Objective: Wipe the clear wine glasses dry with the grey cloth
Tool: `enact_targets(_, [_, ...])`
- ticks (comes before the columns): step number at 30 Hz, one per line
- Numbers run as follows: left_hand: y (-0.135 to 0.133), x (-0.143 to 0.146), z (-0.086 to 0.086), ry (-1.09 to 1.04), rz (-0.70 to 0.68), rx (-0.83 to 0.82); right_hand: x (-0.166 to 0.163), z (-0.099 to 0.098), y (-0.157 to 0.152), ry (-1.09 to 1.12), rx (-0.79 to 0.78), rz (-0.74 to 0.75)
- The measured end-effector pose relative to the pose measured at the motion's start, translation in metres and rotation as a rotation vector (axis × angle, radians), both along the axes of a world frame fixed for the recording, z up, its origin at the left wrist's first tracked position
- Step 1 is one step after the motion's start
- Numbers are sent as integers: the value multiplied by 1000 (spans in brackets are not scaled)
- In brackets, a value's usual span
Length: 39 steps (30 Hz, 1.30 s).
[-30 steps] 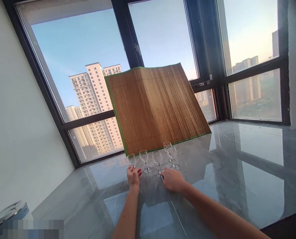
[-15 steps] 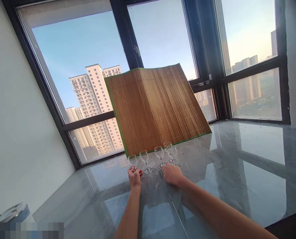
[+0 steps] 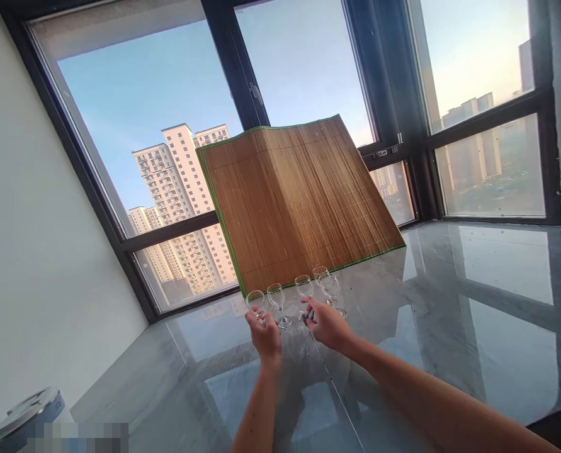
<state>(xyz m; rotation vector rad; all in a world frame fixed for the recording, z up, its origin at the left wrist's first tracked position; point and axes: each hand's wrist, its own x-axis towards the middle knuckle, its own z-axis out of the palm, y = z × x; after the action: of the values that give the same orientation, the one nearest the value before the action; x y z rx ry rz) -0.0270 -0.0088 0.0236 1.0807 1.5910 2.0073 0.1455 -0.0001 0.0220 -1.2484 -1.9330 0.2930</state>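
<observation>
Several clear stemmed wine glasses stand in an uneven row on the glossy grey marble surface. My left hand is closed around the lower part of the leftmost wine glass, whose bowl shows above the fingers. Just right of it, another wine glass stands upright and untouched. My right hand has its fingers curled together at the stem and foot of a third wine glass; the fingers hide most of that stem. Behind this hand, two more wine glasses overlap, their lower parts partly covered.
A folded bamboo mat with green edging leans upright against the window, right behind the glasses. The marble surface extends to the right, with window reflections. A lidded canister is at the lower left. Dark window frames and a white wall border the surface.
My right hand's fingers have curled in at the glass stem. My left hand has turned slightly and moved a little right with its glass. The view has shifted slightly.
</observation>
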Motion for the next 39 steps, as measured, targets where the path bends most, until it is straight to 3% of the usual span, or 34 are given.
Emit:
enact_targets(7, [-18, 25, 4, 461, 55, -139, -7, 5, -14, 247, 188, 189])
enact_targets(13, [-23, 25, 5, 774, 35, -201, -9, 7, -24, 183, 267, 315])
enact_targets(18, [-22, 26, 7, 880, 23, -83, -4, 9, -21, 173, 297, 229])
enact_targets(24, [-20, 24, 4, 910, 32, -30, 2, 14, -10, 287, 320, 26])
enact_targets(29, [-18, 19, 3, 829, 58, 40, 7, 17, 0, 397, 196, -95])
enact_targets(33, [-18, 19, 2, 823, 7, 89, 4, 14, 2, 521, 96, 106])
enact_targets(36, [-18, 22, 2, 836, -59, 115, 3, 16, 0, 665, -190, 272])
enact_targets(39, [-18, 22, 3, 850, -93, 137, 4, 20, -6, 736, -465, 316])
